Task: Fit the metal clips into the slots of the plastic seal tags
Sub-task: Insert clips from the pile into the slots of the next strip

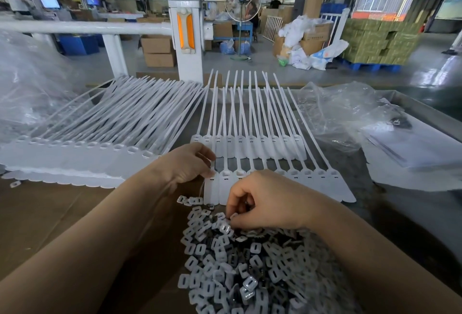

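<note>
- Clips (252, 271) lie heaped at the table's near edge, under your forearms.
- Your right hand (265, 201) pinches a clip at the heap's far side.
- Your left hand (187, 163), fingers curled together, presses the leftmost seal tag (211, 188) of the near row.

Work table (412, 216): grey surface, brown cardboard sheet (50, 216) over its left part. On it: near row of white seal tags (322, 183); second row (262, 146) behind; overlapping stack (82, 161) at left. Heap of small clips (245, 271) at front. Crumpled clear plastic bags (337, 113) at right.
</note>
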### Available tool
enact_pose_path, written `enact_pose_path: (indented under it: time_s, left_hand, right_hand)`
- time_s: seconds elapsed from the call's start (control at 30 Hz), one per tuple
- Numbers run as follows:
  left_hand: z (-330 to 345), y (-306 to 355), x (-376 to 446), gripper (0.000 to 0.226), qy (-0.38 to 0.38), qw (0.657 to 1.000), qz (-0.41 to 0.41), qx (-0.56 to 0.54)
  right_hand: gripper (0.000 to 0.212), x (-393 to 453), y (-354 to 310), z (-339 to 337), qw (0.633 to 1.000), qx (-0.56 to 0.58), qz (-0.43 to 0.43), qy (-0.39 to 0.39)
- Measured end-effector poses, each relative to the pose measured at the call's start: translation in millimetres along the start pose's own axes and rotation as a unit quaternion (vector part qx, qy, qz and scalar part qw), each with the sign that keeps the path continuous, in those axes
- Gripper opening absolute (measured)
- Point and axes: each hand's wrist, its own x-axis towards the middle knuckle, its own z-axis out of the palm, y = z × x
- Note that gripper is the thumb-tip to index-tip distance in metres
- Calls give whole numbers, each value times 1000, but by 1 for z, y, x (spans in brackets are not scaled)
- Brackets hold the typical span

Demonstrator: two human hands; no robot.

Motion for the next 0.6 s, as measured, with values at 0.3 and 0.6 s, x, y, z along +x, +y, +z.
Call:
enact_pose_path:
  time_s: [0.3, 0.6]
  left_hand:
    - [0, -4, 1, 23, -7, 995, 57, 76]
    - [3, 0, 3, 16, 71, 967, 177, 170]
  right_hand:
    - [3, 0, 0, -2, 998, 65, -12, 3]
    - [7, -2, 2, -5, 997, 65, 11, 42]
